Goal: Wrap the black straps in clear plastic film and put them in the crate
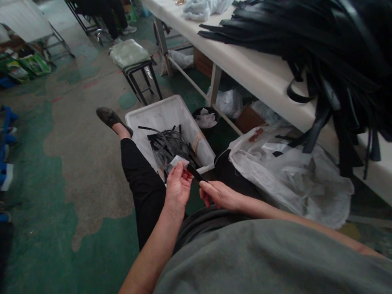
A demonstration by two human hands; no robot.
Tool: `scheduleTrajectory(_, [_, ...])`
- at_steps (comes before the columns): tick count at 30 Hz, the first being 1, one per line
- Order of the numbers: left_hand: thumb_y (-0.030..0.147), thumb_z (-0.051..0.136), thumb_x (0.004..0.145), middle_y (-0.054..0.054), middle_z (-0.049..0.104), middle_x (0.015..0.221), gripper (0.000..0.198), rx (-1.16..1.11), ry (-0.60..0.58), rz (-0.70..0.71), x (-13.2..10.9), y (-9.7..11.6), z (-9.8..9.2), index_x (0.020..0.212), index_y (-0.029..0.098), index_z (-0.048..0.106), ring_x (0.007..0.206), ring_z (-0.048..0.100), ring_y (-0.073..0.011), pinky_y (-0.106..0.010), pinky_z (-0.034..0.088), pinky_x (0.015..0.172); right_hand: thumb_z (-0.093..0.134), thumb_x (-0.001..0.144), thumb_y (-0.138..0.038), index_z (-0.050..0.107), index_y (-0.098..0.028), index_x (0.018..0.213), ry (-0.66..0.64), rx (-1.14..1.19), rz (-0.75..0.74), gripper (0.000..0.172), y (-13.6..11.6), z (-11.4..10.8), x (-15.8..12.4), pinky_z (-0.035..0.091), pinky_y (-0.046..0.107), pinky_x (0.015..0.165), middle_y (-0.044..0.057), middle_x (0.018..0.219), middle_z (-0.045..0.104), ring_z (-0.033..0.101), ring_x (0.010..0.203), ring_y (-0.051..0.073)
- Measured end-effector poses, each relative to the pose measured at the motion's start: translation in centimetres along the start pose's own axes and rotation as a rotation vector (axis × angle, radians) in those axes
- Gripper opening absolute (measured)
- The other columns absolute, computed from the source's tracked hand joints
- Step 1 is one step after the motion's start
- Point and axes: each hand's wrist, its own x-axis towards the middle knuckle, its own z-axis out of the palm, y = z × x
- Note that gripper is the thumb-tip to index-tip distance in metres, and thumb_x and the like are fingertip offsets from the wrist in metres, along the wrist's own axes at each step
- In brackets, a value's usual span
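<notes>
My left hand [178, 187] is closed in a pinch on a small white piece that looks like paper or film [179, 159], at the upper end of a black strip [195, 172]. The fingers of my right hand [221, 195] are wrapped round the strip's lower end. Between the two hands the strip runs short and slanted, above the near edge of a white plastic bin [152, 110]. Several dark strips [169, 143] lie tangled inside that bin. Whether the white piece is stuck to the strip, I cannot tell.
A large heap of black strips [310, 28] hangs over the edge of the white table [262, 74] on my right. Below it stands a white sack [296, 186] with white scraps. Ahead are a padded stool [130, 54] and a seated person [98, 7].
</notes>
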Motion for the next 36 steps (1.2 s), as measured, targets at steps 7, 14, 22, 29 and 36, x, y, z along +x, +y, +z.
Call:
scheduleTrajectory(7, [0.027,0.088,0.056,0.001,0.067,0.064,0.032,0.223,-0.093,-0.097,-0.9,-1.1,-0.9,0.072,0.013,0.063,0.053,0.059,-0.0087,-0.020,0.046,0.052,0.021,0.095,-0.067,0.054,-0.016,0.080,-0.198,0.324,0.025,0.062,-0.3,-0.5,0.4,0.035,0.018,0.036,-0.001,0.057,0.056,0.030,0.036,0.005])
scheduleTrajectory(14, [0.025,0.089,0.056,0.002,0.065,0.061,0.033,0.211,-0.019,-0.079,0.5,-0.9,-0.9,0.070,0.014,0.062,0.052,0.059,-0.0087,-0.019,0.047,0.051,0.059,0.084,-0.029,0.057,-0.017,0.103,0.090,-0.177,-0.082,0.022,-0.9,-1.4,-1.5,0.043,0.023,0.053,-0.001,0.072,0.063,0.057,0.056,0.012])
scheduleTrajectory(22, [0.019,0.080,0.070,0.002,0.065,0.059,0.021,0.165,0.147,-0.135,1.5,-0.1,-1.8,0.069,0.015,0.059,0.051,0.060,-0.0088,-0.020,0.048,0.051,0.039,0.097,-0.040,0.062,-0.018,0.089,0.178,-0.401,0.056,0.033,0.2,-3.1,-4.6,0.041,0.024,0.051,0.000,0.059,0.065,0.059,0.047,0.013])
scheduleTrajectory(29, [0.018,0.080,0.070,0.001,0.065,0.060,0.020,0.187,0.036,-0.159,0.9,-1.7,-1.5,0.072,0.013,0.062,0.053,0.061,-0.0085,-0.019,0.050,0.052,0.041,0.097,-0.035,0.064,-0.017,0.105,0.191,-0.524,-0.048,0.031,-1.3,-3.5,-1.7,0.045,0.024,0.059,0.004,0.078,0.074,0.066,0.058,0.014])
scheduleTrajectory(36, [0.013,0.081,0.068,0.005,0.058,0.054,0.022,0.164,0.050,-0.206,1.4,-1.6,-1.9,0.071,0.014,0.059,0.046,0.055,-0.0054,-0.017,0.047,0.048,0.045,0.096,-0.029,0.047,-0.024,0.142,0.290,-0.738,-0.047,0.046,-1.7,-3.3,-2.5,0.042,0.025,0.058,0.002,0.078,0.074,0.065,0.060,0.015])
